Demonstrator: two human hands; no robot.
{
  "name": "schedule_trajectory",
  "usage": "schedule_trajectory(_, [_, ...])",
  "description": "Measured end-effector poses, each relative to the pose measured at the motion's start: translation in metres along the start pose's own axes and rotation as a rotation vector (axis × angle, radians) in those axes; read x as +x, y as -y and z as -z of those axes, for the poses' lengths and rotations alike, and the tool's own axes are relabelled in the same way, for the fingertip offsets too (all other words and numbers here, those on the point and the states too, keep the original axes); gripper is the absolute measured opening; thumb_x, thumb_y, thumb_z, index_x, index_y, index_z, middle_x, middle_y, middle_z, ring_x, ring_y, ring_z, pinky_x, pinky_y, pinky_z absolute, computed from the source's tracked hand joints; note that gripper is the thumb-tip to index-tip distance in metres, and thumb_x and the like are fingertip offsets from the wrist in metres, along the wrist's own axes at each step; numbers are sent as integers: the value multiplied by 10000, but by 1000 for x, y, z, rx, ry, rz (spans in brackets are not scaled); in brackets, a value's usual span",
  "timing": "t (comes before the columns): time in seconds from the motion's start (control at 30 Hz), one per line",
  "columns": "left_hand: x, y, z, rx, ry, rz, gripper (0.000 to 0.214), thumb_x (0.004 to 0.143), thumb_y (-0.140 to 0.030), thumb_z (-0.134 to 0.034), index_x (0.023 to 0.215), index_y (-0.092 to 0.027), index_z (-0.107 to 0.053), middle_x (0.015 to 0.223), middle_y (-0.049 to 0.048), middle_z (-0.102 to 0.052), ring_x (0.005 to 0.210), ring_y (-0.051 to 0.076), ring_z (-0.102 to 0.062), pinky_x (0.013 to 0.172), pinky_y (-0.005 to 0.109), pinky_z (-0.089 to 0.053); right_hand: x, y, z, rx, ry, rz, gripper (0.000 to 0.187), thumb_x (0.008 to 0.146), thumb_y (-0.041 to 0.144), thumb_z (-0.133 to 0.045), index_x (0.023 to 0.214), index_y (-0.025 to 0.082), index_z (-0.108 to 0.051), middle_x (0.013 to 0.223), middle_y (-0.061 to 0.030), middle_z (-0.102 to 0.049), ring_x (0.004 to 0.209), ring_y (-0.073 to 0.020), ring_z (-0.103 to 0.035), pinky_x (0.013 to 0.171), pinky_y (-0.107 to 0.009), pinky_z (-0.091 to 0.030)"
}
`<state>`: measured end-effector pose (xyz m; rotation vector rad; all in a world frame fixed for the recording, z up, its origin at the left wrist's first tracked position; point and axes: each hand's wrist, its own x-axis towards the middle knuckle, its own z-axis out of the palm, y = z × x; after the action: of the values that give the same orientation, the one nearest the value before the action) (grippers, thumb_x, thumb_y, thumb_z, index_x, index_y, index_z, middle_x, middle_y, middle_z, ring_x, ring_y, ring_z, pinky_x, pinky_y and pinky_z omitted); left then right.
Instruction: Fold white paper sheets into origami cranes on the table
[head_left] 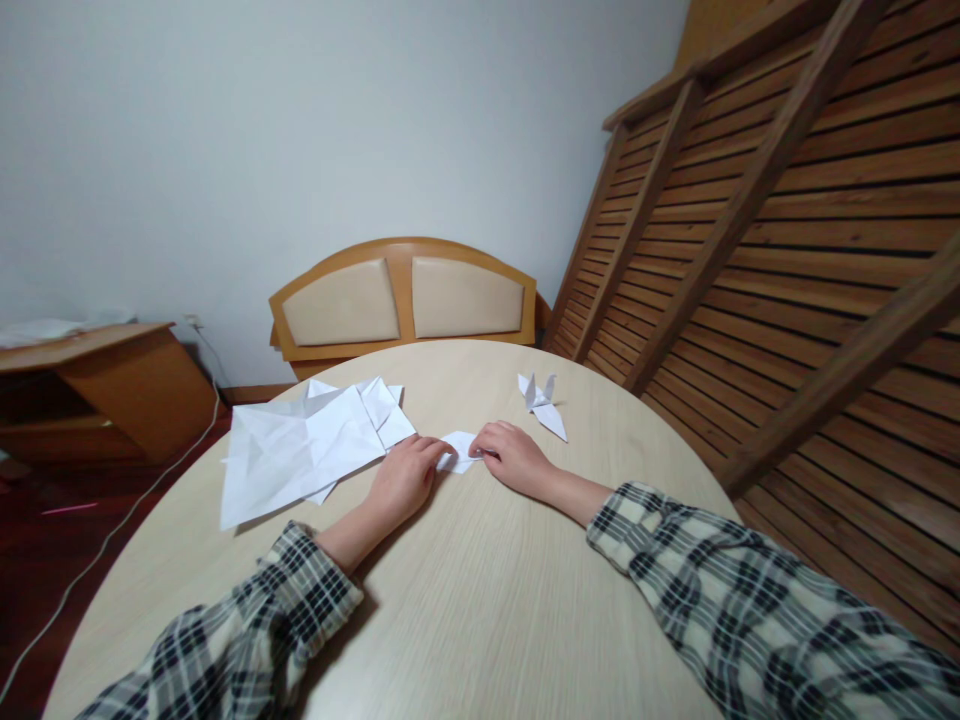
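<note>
A small folded piece of white paper (pixel 459 459) lies on the round table (pixel 465 590), between my two hands. My left hand (pixel 409 472) rests at its left end, fingers bent and pressed down on the paper. At the right end my right hand (pixel 514 456) pinches the paper's edge between thumb and fingers. Just beyond my right hand stands a folded white paper crane (pixel 538 400). Creased white sheets (pixel 300 450) lie in a loose pile to the left, close to my left hand.
Behind the table stands a wooden headboard (pixel 405 300) with cream panels. Slatted wooden frames (pixel 787 250) lean along the right side. On the left are a low wooden cabinet (pixel 150 390) and a white cable (pixel 112 540) on the dark floor.
</note>
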<state>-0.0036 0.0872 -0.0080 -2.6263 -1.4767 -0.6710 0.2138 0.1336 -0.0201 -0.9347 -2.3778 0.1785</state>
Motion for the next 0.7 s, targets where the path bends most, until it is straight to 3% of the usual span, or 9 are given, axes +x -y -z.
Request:
schedule_trajectory(0.43, [-1, 7, -7, -17, -25, -49, 381, 860, 5, -527, 1062, -241, -739, 1098, 69, -717, 975, 247, -625, 858, 419, -522, 0, 0, 0, 3, -5, 11, 264, 805, 13, -531, 857, 192, -718, 860, -46, -667, 880, -190, -575, 840, -326, -425])
schedule_trajectory(0.7, [-1, 8, -8, -16, -32, -61, 371, 860, -7, -548, 1069, -241, -747, 1089, 73, -725, 964, 243, -631, 852, 410, -526, -3, 1, 0, 27, -6, 33, 306, 837, 17, -496, 1023, 185, -672, 979, -64, -665, 949, -199, -562, 877, -344, -423])
